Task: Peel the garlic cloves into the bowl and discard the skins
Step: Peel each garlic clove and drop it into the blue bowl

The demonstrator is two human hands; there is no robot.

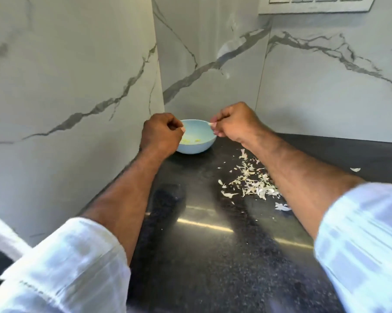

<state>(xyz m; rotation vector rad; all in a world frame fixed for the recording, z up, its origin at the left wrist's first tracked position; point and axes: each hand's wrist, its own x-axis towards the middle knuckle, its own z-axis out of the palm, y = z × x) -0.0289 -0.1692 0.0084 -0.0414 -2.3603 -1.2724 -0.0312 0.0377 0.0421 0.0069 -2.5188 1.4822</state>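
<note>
Bowl [196, 141] sits in the back corner of the dark speckled countertop [208, 256], just beside the marble-veined wall [73, 86] — small, pale blue, round, smooth-walled. Inside at the bottom: a few yellowish peeled garlic cloves [191, 140], small and blurred, count unclear.

Left hand [161, 134] is held over the bowl's left rim, fingers curled in a fist-like pinch; a tiny pale bit shows at the fingertips, too small to tell whether it is skin or clove. Right hand [234, 124] hovers at the bowl's right rim, fingers curled, pinching a small whitish piece [212, 124] between thumb and fingertips — looks like garlic, can't say peeled or not. The 2 hands are apart, with the bowl's opening between them.

Garlic skins [251, 179] lie scattered loose on the countertop to the right of the bowl, under and beside the right forearm: thin, papery, white flakes in a ragged pile. 1 stray flake [355, 169] lies well apart on the far right.

Both forearms bare, white sleeves [61, 263] rolled up.
</note>
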